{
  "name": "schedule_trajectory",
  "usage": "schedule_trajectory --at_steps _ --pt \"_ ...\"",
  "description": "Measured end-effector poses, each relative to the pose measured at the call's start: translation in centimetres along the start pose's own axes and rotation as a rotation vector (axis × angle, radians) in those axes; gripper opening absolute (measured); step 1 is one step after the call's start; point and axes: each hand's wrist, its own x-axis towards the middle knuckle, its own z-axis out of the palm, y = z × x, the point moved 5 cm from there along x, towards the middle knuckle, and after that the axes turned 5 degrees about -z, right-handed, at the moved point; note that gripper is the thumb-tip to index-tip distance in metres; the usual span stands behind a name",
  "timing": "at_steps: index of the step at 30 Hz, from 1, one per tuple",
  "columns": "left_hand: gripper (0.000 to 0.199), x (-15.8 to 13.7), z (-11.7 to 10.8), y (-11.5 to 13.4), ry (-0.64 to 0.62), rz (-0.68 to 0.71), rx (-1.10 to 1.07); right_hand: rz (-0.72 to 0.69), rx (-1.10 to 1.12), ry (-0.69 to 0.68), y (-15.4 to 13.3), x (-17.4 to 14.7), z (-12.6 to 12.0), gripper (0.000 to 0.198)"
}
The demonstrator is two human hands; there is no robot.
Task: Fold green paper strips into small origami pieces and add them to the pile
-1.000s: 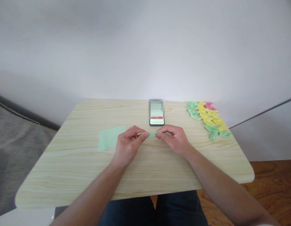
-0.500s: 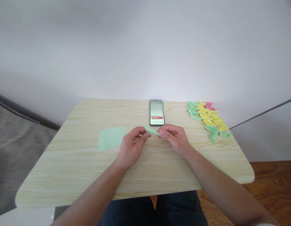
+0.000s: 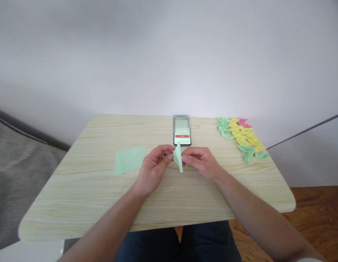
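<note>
A small piece of folded green paper (image 3: pixel 178 157) is held up above the table, standing roughly upright between my hands. My left hand (image 3: pixel 156 165) pinches its left side between thumb and fingers. On the other side, my right hand (image 3: pixel 200 162) has its thumb and index finger closed at the paper's right edge. A flat green paper sheet (image 3: pixel 129 160) lies on the table, left of my left hand. Just beyond my hands lies a phone (image 3: pixel 182 140) with its screen lit, its upper part blurred out.
Several folded paper pieces (image 3: pixel 241 136) in green, yellow and pink lie in rows at the table's far right. The pale wooden table (image 3: pixel 103 203) has rounded corners and meets a white wall (image 3: pixel 169 58). Grey fabric (image 3: pixel 18 178) is at the left.
The folded green paper has turned from lying crosswise between my hands to standing lengthwise. My right fingers have shifted slightly on it. The flat sheet and phone have stayed put.
</note>
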Motion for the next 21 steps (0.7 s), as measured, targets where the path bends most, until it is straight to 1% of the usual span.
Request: schedule_trajectory --at_steps 6,15,21 --pt "0.015 -0.04 0.06 0.19 0.004 -0.003 -0.040 0.000 0.052 -0.044 -0.28 0.15 0.25 0.019" --pt "0.016 -0.09 -0.04 -0.08 0.020 -0.081 -0.063 -0.008 0.063 -0.076 -0.35 0.09 0.33 0.020" --pt "0.018 0.11 0.29 -0.18 -0.024 -0.132 -0.124 0.006 0.044 -0.085 -0.61 0.14 0.34 0.021"
